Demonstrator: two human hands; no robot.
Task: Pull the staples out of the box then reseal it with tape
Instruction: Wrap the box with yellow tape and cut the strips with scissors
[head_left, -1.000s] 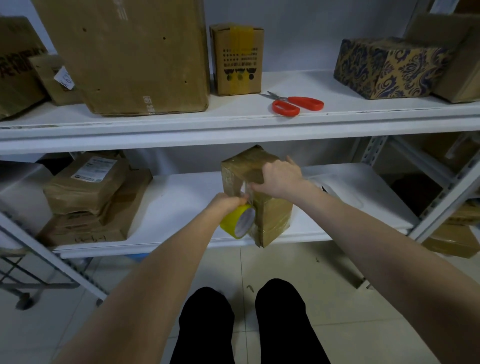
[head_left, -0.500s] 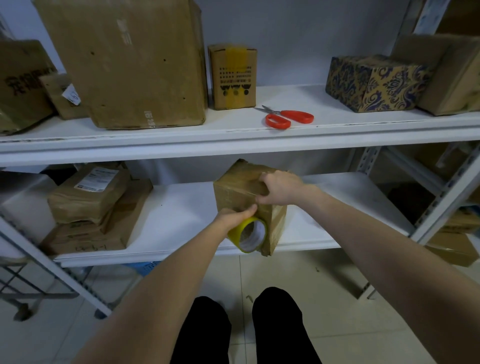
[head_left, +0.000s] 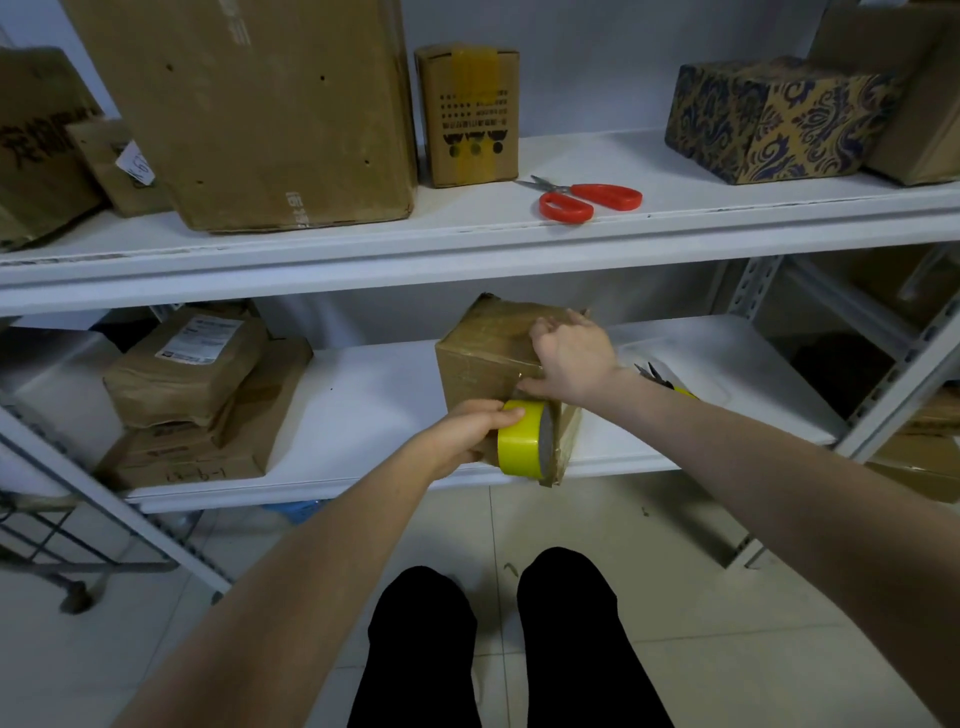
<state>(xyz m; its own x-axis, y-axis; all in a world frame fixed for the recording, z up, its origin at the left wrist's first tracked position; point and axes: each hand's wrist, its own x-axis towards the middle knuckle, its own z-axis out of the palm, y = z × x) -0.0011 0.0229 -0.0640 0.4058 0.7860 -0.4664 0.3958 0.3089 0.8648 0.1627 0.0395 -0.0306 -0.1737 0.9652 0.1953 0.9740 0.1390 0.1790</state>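
A small brown cardboard box (head_left: 485, 358), wrapped in shiny tape, stands on the front of the lower white shelf (head_left: 363, 405). My left hand (head_left: 462, 434) grips a yellow tape roll (head_left: 522, 441) pressed against the box's near face, low down. My right hand (head_left: 569, 358) lies flat over the box's top right edge, its thumb pressing a strip of clear tape at the upper front edge. Behind my right wrist a dark pointed tool with a yellow part (head_left: 660, 376) lies on the shelf, mostly hidden.
Red-handled scissors (head_left: 589, 197) lie on the upper shelf (head_left: 467, 244) among a large carton (head_left: 249, 109), a small taped box (head_left: 470, 114) and a patterned box (head_left: 774, 119). Stacked brown parcels (head_left: 192, 389) fill the lower shelf's left. My legs stand on the tiled floor below.
The box has been turned so that a broad face looks toward me. My left hand has carried the tape roll down and right along its near face. My right hand slid across the top.
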